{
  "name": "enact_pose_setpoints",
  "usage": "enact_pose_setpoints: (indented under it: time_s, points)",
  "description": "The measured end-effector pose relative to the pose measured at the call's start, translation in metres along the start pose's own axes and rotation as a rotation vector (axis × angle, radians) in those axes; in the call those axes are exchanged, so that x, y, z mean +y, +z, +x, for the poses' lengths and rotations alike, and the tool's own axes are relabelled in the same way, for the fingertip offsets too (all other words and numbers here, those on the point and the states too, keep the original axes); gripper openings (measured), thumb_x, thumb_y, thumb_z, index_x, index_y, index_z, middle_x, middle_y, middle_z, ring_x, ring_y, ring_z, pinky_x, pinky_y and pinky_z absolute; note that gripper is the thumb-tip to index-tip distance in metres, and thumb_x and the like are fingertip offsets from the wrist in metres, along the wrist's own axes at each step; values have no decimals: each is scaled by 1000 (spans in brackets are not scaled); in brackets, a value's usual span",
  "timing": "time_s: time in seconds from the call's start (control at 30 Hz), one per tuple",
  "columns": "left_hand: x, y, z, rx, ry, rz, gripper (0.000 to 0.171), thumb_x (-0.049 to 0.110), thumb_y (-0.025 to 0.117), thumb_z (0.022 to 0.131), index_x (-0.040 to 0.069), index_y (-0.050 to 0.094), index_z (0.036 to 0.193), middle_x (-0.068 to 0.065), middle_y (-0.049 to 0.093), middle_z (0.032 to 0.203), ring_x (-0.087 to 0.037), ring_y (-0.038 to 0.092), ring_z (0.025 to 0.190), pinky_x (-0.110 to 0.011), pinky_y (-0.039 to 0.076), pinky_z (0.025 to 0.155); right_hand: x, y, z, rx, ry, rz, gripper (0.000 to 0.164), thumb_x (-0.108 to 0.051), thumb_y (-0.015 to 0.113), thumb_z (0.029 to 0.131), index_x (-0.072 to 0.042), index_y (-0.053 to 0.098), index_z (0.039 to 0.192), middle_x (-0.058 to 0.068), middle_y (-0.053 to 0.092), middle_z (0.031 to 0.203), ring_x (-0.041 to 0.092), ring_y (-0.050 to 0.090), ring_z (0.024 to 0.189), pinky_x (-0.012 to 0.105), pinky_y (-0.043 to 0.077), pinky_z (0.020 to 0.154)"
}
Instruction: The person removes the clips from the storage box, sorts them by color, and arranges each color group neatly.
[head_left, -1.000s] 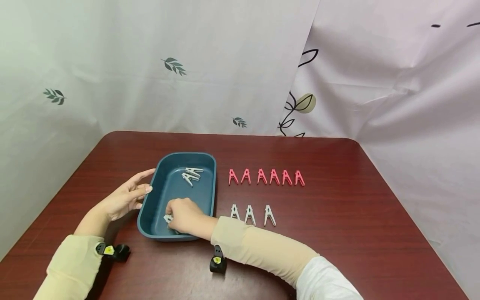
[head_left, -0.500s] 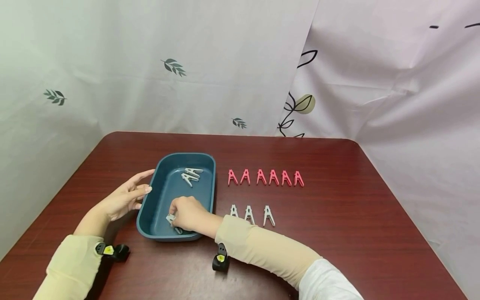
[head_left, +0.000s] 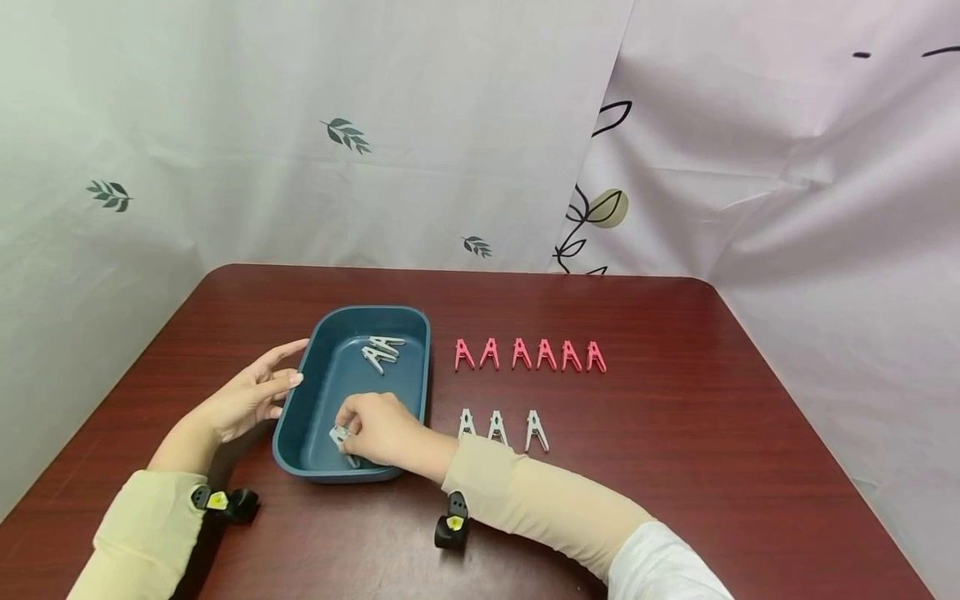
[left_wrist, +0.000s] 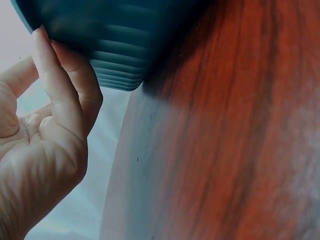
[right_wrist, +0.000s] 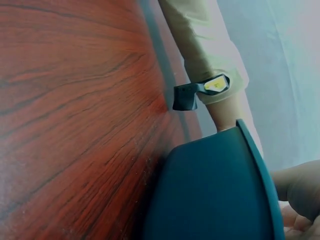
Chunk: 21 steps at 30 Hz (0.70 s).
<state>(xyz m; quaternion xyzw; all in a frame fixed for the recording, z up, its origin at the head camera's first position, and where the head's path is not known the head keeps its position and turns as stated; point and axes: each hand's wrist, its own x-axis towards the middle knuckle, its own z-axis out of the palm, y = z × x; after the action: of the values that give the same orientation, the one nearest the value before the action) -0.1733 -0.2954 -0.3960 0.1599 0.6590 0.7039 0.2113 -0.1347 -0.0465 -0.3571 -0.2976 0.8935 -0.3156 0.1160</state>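
Note:
A pale grey clothespin (head_left: 339, 435) lies at the near end of the blue bin (head_left: 430, 367), pinched by the fingertips of my right hand (head_left: 382, 429). Two more pale clothespins (head_left: 378, 357) rest together on the bin's floor toward the far side. My left hand (head_left: 251, 396) touches the bin's left side, thumb at the rim. From the left wrist view, its extended fingers (left_wrist: 57, 95) lean against the ribbed outer wall. In the right wrist view, the bin's wall (right_wrist: 210, 195) hides the held clothespin, and only part of the right hand shows behind the rim.
Several pink clothespins (head_left: 521, 354) form a row right of the bin on the dark red table (head_left: 637, 467). Nearer, three pale clothespins (head_left: 536, 431) stand in a second row, two partly behind the right sleeve (head_left: 547, 500). A patterned white curtain (head_left: 420, 183) hangs behind.
My right hand has shifted slightly right inside the bin, and more of the pinched clothespin shows, its angle a little changed. The left hand and the bin have stayed in place.

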Motion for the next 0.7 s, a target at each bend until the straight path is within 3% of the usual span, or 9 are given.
enact_pose_setpoints:
  time_s: [0.33, 0.53, 0.7]
  points:
    - [-1, 0, 0, 15, -2, 14, 52, 3, 40, 101, 24, 23, 146, 0, 68, 107, -14, 69, 92, -32, 59, 68, 8, -10, -15, 119, -79, 143, 21, -9, 74, 80, -6, 67, 100, 1, 69, 86, -3, 57, 71, 6, 44, 67]
    - [0, 0, 0, 22, -3, 17, 53, 3, 41, 100, 24, 23, 146, 0, 68, 107, -14, 69, 91, -32, 59, 67, 12, -16, -24, 212, -102, 308, 22, -5, 74, 79, -3, 67, 100, 9, 67, 87, 2, 56, 71, 9, 46, 67]
    - [-1, 0, 1, 25, 1, 19, 53, 3, 41, 101, 23, 23, 146, 0, 67, 105, -12, 68, 89, -29, 58, 65, 21, -23, -34, 285, -120, 360, 22, -5, 75, 79, -2, 66, 100, 11, 67, 87, 9, 59, 73, 13, 49, 67]
